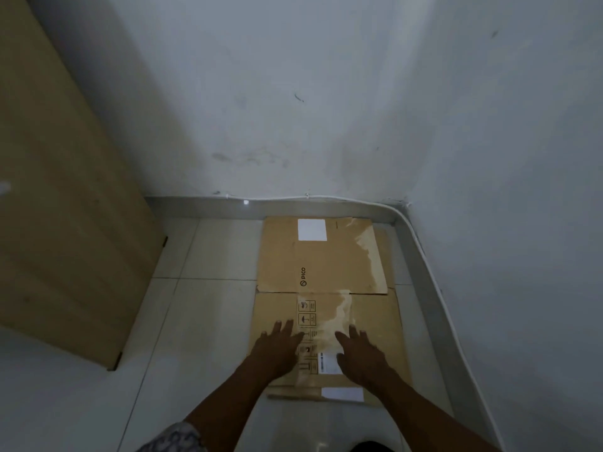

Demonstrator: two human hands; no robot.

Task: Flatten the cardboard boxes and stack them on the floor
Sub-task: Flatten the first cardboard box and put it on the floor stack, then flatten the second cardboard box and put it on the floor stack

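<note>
A tall wooden panel leans at left as the left hand and right hand press open-palmed, gripping nothing, on the flattened cardboard box lying on the tiled floor in the corner, atop another sheet. Light and stiff, it likely lifts best by its long edges.

A tall tan wooden panel, perhaps a door or a cabinet side, stands at the left on the pale tiled floor. Scuffed white walls meet in a corner at the right. A thin white cable runs along the top of the grey skirting and bends round that corner.
</note>
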